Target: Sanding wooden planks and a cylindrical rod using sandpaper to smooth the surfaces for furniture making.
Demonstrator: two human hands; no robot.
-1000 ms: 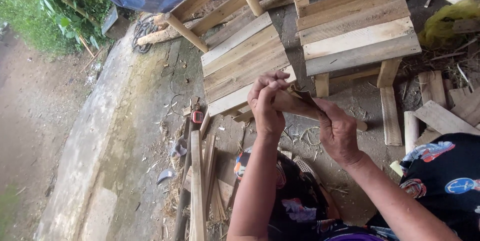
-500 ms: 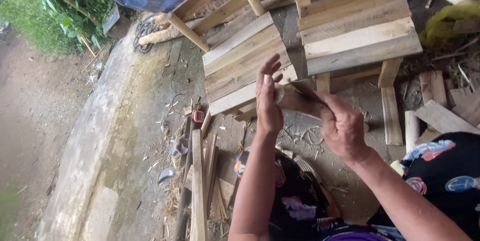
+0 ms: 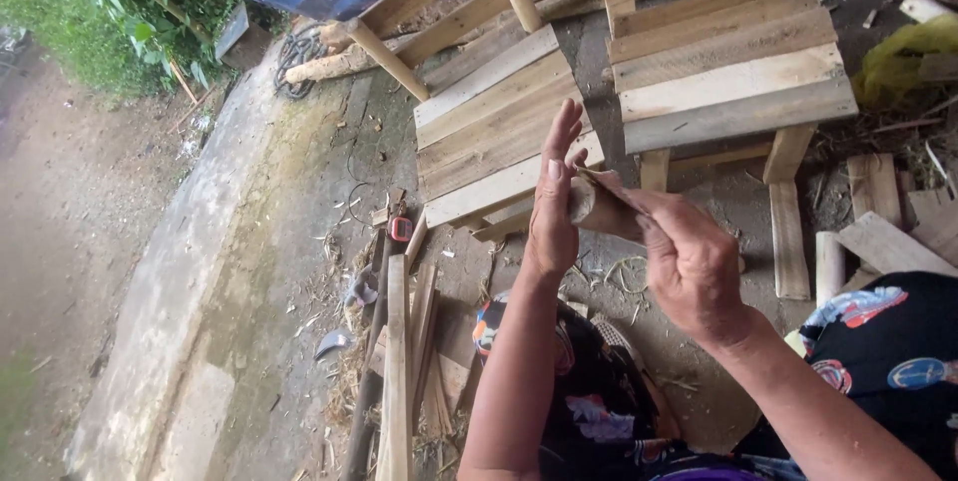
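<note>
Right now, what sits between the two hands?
Head view: a short round wooden piece sits between left hand and right hand; both touch it.

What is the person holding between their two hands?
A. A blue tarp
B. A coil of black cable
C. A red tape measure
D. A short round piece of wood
D: the right hand grips a short round piece of wood, and the left hand lies flat against its end with the fingers straight.
</note>
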